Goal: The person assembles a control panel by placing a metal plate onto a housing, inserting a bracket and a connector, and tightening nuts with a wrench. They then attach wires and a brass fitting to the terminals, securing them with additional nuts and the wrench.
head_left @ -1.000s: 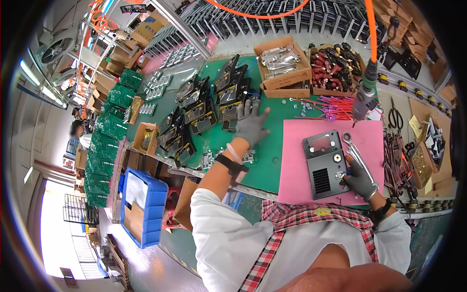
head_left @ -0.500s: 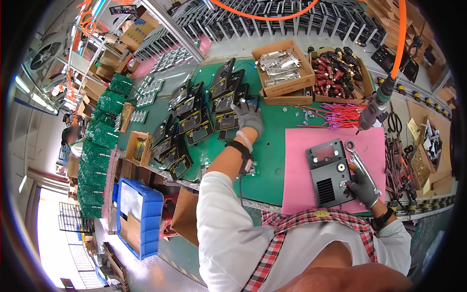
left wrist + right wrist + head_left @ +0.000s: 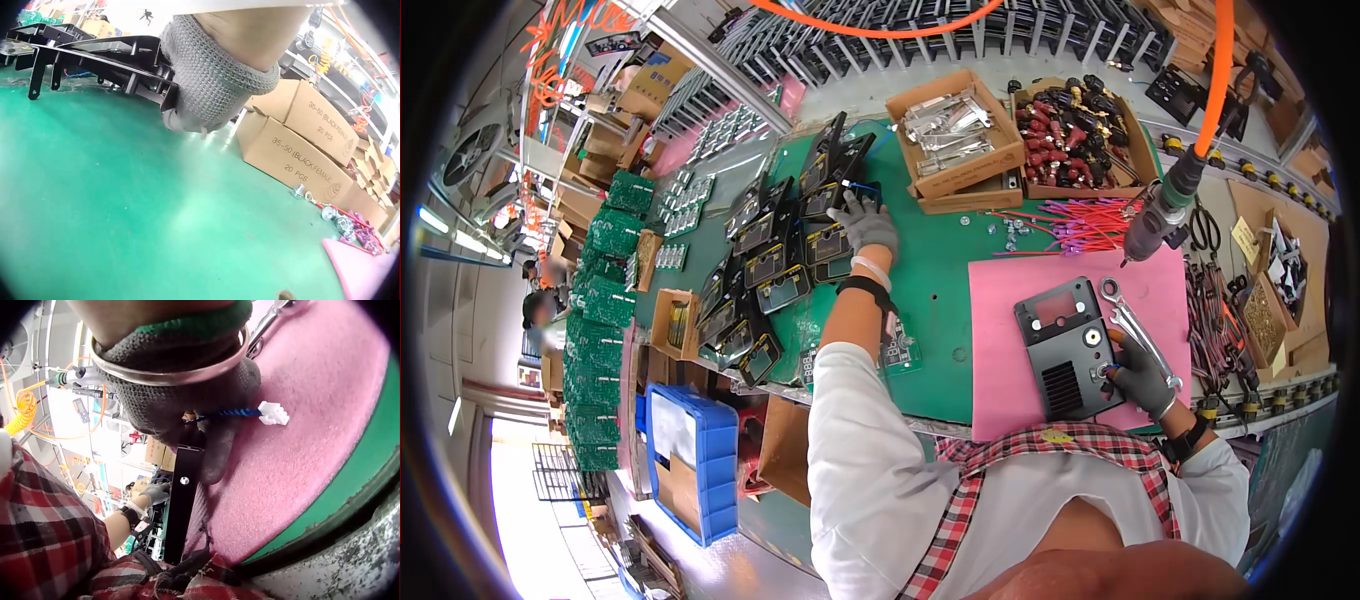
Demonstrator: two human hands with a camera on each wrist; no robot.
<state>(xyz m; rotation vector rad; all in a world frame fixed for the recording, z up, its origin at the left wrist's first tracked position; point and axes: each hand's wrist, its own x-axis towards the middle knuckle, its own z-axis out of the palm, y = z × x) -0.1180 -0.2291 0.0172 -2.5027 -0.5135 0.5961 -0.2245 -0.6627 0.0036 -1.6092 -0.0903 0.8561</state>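
Observation:
In the head view, my gloved left hand (image 3: 866, 228) reaches over a row of black metal panels (image 3: 832, 245) with its fingers spread, fingertips on the nearest one. The left wrist view has the grey glove (image 3: 209, 75) right at a panel's edge (image 3: 134, 81); the fingers are mostly hidden there. On the pink mat (image 3: 1000, 400) lies another black panel (image 3: 1072, 345) with a window, slots and round fittings. My right hand (image 3: 1142, 375) grips its right edge. A twisted blue wire with a white connector (image 3: 273, 414) sticks out beside that hand. A ratchet wrench (image 3: 1138, 330) lies just right of the panel.
Cardboard boxes hold metal parts (image 3: 950, 130) and red and black connectors (image 3: 1075, 135) at the back. Red wires (image 3: 1085, 228) and small bolts lie before them. A power screwdriver (image 3: 1155, 215) hangs over the mat. Green circuit boards (image 3: 595, 340) are stacked at the far left.
My left hand has moved left and onto the black panels, from the bench beside them. My right hand stays at the panel on the mat. The head view has shifted somewhat.

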